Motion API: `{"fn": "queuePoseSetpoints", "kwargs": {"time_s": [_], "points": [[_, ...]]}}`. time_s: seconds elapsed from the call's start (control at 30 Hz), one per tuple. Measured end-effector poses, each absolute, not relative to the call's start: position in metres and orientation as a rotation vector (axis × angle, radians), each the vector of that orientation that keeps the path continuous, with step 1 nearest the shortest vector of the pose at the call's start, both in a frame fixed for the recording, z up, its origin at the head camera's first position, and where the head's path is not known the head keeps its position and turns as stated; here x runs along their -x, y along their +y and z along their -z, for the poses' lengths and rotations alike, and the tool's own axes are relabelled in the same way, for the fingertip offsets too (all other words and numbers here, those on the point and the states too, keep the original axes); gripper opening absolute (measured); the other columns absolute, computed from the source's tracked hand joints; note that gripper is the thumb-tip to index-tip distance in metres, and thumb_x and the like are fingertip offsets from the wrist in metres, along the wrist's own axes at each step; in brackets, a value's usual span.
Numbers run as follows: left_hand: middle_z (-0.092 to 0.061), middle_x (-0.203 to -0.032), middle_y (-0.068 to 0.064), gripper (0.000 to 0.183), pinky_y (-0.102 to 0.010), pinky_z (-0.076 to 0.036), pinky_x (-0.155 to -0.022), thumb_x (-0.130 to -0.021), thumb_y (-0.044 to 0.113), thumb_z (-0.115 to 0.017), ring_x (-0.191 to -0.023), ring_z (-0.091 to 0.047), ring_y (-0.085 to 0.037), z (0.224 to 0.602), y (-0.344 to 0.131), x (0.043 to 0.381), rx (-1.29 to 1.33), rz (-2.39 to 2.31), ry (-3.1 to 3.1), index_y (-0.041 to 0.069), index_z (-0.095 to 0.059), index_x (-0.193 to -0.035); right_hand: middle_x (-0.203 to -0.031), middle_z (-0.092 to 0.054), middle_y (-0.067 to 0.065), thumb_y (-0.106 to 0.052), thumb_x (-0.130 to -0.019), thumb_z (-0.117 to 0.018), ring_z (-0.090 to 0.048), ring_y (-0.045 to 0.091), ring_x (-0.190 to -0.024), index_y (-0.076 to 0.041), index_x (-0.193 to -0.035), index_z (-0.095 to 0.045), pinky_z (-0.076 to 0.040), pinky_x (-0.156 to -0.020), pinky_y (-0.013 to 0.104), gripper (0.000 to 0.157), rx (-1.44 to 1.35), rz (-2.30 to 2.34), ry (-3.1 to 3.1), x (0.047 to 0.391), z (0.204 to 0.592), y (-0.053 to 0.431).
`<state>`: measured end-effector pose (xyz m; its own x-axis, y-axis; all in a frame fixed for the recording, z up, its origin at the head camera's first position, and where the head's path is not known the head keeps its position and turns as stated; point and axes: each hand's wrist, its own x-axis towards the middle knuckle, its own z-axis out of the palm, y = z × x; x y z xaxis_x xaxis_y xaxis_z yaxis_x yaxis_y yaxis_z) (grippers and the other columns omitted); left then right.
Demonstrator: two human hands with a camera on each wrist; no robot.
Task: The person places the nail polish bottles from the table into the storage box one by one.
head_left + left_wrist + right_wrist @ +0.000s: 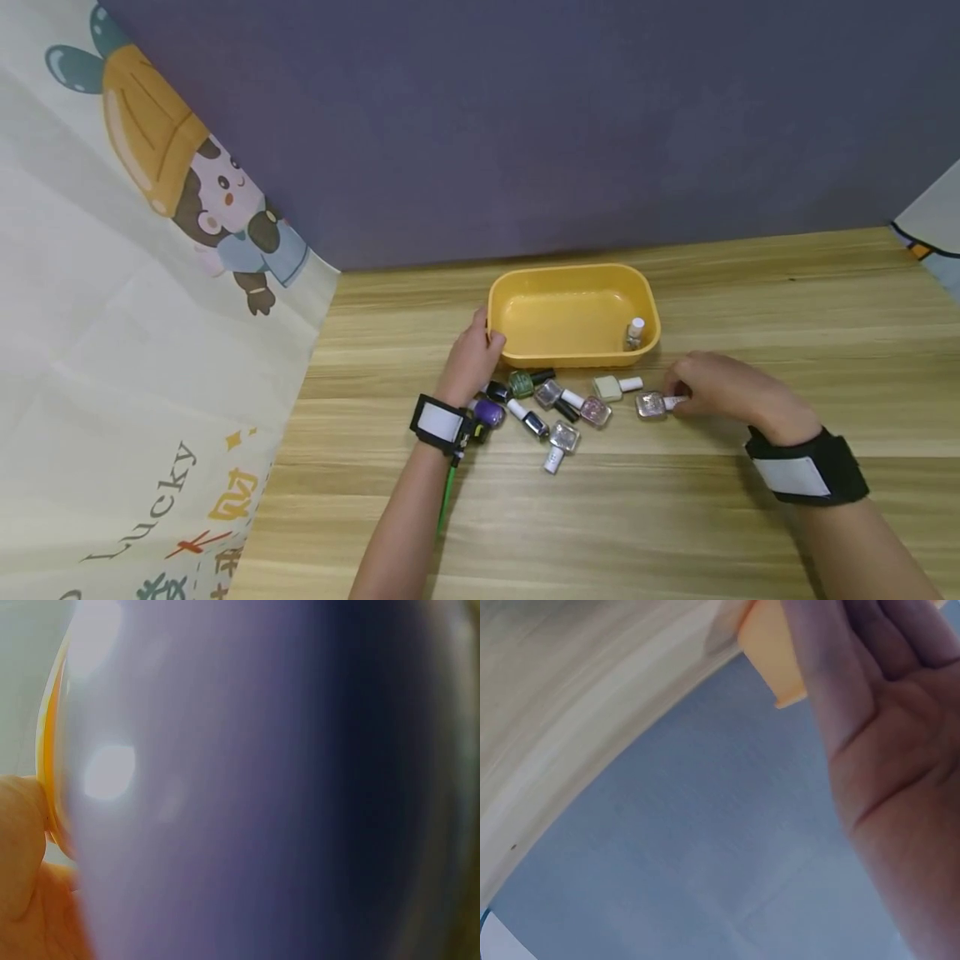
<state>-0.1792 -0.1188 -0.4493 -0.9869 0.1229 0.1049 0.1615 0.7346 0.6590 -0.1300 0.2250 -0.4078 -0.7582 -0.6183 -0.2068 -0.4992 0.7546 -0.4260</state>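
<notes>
My left hand (472, 354) grips the left rim of a yellow plastic basin (570, 361), thumb over the edge. One small white-capped nail polish bottle (634, 332) stands inside at the basin's right end. To the right, my right hand (723, 392) pinches the white cap of a glittery nail polish bottle (651, 406) lying on its side at the table. In the left wrist view a blurred purple bottle (225, 780) fills most of the picture, with the left hand (26, 877) at its edge. The right wrist view shows the right palm (907, 787); its fingertips are out of frame.
Several nail polish bottles lie in front of the basin, among them a green one (521, 383), a pale one (607, 388), a pink glitter one (596, 412) and a purple one (489, 413). Behind the wooden table (675, 533) rises a dark wall (555, 125).
</notes>
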Motion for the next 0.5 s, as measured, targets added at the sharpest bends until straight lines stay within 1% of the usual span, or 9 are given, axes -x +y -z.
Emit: {"fn": "queuePoseSetpoints", "kwargs": {"time_s": [0.23, 0.37, 0.5], "points": [[-0.057, -0.1, -0.002, 0.057, -0.031, -0.044, -0.062, -0.092, 0.031, -0.036, -0.067, -0.053, -0.016, 0.4501, -0.1187, 0.1807, 0.24, 1.079, -2.865, 0.022, -0.022, -0.147, -0.07, -0.051, -0.013, -0.01, -0.074, -0.066, -0.043, 0.003, -0.062, -0.018, -0.075, -0.064, -0.039, -0.055, 0.024, 0.008, 0.965, 0.53, 2.634, 0.1281, 0.4005, 0.2238], [-0.057, -0.097, -0.002, 0.056, -0.031, -0.043, -0.062, -0.092, 0.032, -0.036, -0.067, -0.053, -0.016, 0.4508, -0.119, 0.1804, 0.235, 1.069, -2.869, 0.022, -0.024, -0.146, -0.074, -0.054, -0.012, -0.013, -0.077, -0.067, -0.044, 0.002, -0.064, -0.021, -0.08, -0.066, -0.041, -0.056, 0.023, 0.008, 0.997, 0.588, 2.614, 0.1274, 0.3998, 0.2219], [-0.057, -0.095, -0.002, 0.056, -0.031, -0.043, -0.062, -0.092, 0.032, -0.036, -0.066, -0.053, -0.016, 0.4503, -0.119, 0.1797, 0.229, 1.076, -2.872, 0.022, -0.024, -0.146, -0.075, -0.056, -0.011, -0.012, -0.078, -0.065, -0.044, 0.002, -0.063, -0.023, -0.082, -0.067, -0.041, -0.056, 0.023, 0.012, 0.996, 0.659, 2.579, 0.1262, 0.3986, 0.2198]]}}
